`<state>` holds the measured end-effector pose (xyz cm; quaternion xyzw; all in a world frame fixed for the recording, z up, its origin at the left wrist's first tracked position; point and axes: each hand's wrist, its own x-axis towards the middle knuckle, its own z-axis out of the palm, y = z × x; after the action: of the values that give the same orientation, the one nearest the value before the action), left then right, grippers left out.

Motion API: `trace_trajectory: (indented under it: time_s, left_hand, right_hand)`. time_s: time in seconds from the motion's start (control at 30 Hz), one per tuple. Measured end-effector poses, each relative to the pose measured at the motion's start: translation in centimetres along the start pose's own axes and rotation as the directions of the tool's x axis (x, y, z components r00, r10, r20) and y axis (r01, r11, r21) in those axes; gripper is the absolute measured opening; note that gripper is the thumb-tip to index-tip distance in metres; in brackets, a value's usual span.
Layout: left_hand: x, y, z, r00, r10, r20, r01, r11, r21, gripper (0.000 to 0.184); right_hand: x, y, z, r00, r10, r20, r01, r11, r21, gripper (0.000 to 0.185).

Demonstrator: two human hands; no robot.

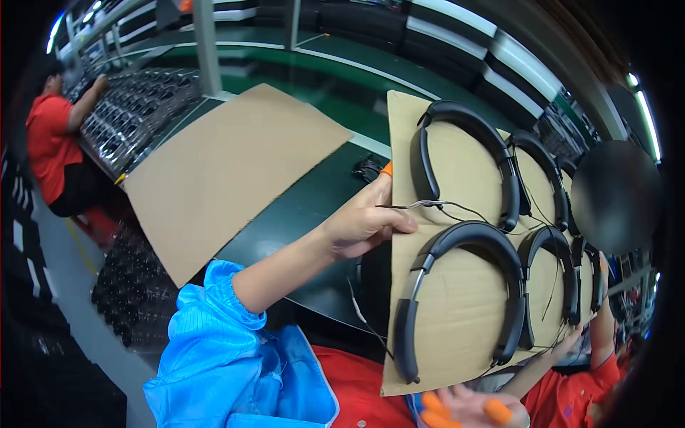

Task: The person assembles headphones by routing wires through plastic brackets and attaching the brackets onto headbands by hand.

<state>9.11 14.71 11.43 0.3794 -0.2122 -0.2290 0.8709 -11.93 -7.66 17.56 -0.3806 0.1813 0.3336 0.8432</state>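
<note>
My left hand (367,217) grips the left edge of a tan cardboard sheet (467,299), its thumb on the face and its other fingers behind. Several black headphone headbands (471,232) lie on the sheet in two rows, with thin wires trailing from them. The sheet is tilted up towards me. Below its lower edge, my right hand (471,410) is palm up with fingers apart, wearing orange finger covers and holding nothing. At the far right, another person's hands (567,346) are by the sheet; their exact grip is partly hidden.
A second cardboard sheet (239,171) lies on the dark green table (278,228) to my left. Beyond it, a person in red (53,143) reaches over clear plastic trays (143,114). More dark trays (135,285) are stacked low at left. A metal post (207,50) stands behind.
</note>
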Motion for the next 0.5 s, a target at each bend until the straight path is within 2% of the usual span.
trace_trajectory:
  time_s: [0.03,0.07,0.1,0.13,0.17,0.2,0.23,0.27,0.3,0.33,0.37,0.4,0.5]
  left_hand:
    - [-0.9,0.2,0.5,0.999,0.043,0.008,-0.043,0.998,-0.035,0.071]
    - [-2.1,0.4,0.9,0.999,0.04,-0.016,-0.041,0.999,-0.016,0.07]
    - [-0.9,-0.6,3.2,0.994,0.091,-0.052,-0.091,0.996,0.006,0.069]
    - [-1.6,-0.2,3.2,0.988,0.128,-0.086,-0.125,0.991,0.037,0.069]
    - [-2.5,0.1,3.2,0.979,0.166,-0.119,-0.158,0.985,0.074,0.069]
    - [-3.7,0.4,2.9,0.966,0.187,-0.18,-0.169,0.979,0.111,0.069]
    - [-4.8,0.5,2.8,0.947,0.213,-0.242,-0.18,0.972,0.151,0.069]
    - [-5.7,0.5,2.4,0.914,0.261,-0.312,-0.212,0.96,0.183,0.068]
    - [-6.2,0.3,1.7,0.872,0.311,-0.377,-0.242,0.945,0.219,0.068]
    - [-7.1,0.6,1.6,0.828,0.348,-0.441,-0.25,0.931,0.264,0.067]
    - [-9.9,1.5,1.6,0.778,0.398,-0.486,-0.261,0.909,0.326,0.067]
    - [-12.2,2.5,0.5,0.75,0.426,-0.506,-0.273,0.896,0.351,0.066]
    - [-17.4,4.8,-4.1,0.665,0.502,-0.553,-0.298,0.857,0.42,0.061]
  right_hand:
    - [-3.6,1.4,-7.7,1.0,0.01,0.015,-0.009,1.0,-0.01,0.091]
    - [-0.7,-3.6,-7.8,0.915,-0.382,-0.128,0.383,0.923,-0.015,0.068]
    - [0.7,-12.1,-11.3,0.677,-0.692,-0.25,0.702,0.71,-0.062,0.05]
    - [-0.2,-13.3,-17.3,0.31,-0.885,-0.347,0.911,0.381,-0.157,0.04]
    - [0.8,-15.5,-20.7,0.215,-0.931,-0.295,0.934,0.284,-0.215,0.039]
    - [2.3,-16.1,-21.8,0.324,-0.944,0.064,0.945,0.319,-0.077,0.038]
    - [3.8,-15.5,-18.2,0.397,-0.917,0.05,0.917,0.394,-0.054,0.037]
    - [5.6,-16.3,-17.9,0.45,-0.89,0.078,0.893,0.448,-0.043,0.036]
    - [8.3,-17.6,-18.1,0.5,-0.865,0.04,0.866,0.499,-0.021,0.033]
    - [9.9,-18.7,-18.7,0.516,-0.856,0.038,0.856,0.513,-0.061,0.03]
    - [11.1,-17.6,-15.8,0.579,-0.814,0.045,0.815,0.577,-0.045,0.028]
    - [12.7,-17.0,-13.0,0.692,-0.707,0.148,0.714,0.701,0.012,0.027]
    - [20.7,-15.1,-7.4,0.801,-0.585,0.126,0.587,0.809,0.029,0.02]
